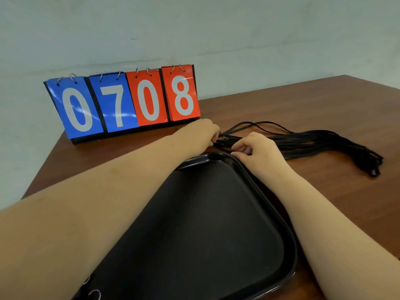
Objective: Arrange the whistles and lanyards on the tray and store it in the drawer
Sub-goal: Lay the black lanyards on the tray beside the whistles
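Both in: left hand (201, 132) and right hand (258, 148) pinch the black lanyards (320, 141) at the clip end, fingers (239, 147) curled. Probably light, floppy, tangle-prone, so gather by that bunched end.

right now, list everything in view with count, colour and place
flip scoreboard: one, blue and red cards reading 0708, far left of table
lanyards: one bundle, black, on table beyond tray, trailing right
tray: one, black, near side of table
metal rings: two, silver, bottom left corner
table: one, brown wood
left hand: one, grip on lanyard ends
right hand: one, grip on lanyard ends by tray's far rim
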A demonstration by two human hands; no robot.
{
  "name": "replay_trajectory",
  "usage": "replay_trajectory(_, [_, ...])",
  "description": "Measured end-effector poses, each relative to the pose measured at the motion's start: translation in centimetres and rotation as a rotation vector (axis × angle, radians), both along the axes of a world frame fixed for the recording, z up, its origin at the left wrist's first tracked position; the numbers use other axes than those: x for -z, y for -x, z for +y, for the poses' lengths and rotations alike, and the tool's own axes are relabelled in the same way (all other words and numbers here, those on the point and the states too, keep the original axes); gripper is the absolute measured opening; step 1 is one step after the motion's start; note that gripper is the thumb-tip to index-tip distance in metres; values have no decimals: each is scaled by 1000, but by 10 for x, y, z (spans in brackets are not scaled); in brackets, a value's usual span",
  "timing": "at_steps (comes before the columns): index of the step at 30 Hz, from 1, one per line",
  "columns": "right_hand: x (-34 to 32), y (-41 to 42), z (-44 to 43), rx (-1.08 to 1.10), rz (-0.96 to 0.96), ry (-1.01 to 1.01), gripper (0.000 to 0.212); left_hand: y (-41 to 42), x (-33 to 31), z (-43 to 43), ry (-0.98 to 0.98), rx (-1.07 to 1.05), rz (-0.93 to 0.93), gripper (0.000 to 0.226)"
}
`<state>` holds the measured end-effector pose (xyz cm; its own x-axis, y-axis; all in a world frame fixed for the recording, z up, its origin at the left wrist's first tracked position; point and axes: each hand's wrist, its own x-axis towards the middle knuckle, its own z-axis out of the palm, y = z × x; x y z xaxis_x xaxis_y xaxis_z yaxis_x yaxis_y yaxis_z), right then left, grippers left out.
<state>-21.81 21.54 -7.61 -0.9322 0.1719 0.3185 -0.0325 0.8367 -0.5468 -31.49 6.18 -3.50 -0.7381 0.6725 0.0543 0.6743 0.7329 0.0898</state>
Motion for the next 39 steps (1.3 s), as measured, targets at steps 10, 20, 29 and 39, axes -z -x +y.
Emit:
replay_trajectory(10, [-4,-5,1,61,149,73,20,-22,-31,-8,-220,108,203,4])
replay_trajectory(20, [-14,-17,6,71,391,-50,28,-36,-69,-39,-278,94,163,10])
replay_trajectory(29, [-21,-27,-5,-111,267,70,26,-78,-80,-147,-362,-226,132,16])
replay_trajectory(39, [-27,-34,-12,-53,168,195,12,-105,-29,-225,-475,-462,35,16])
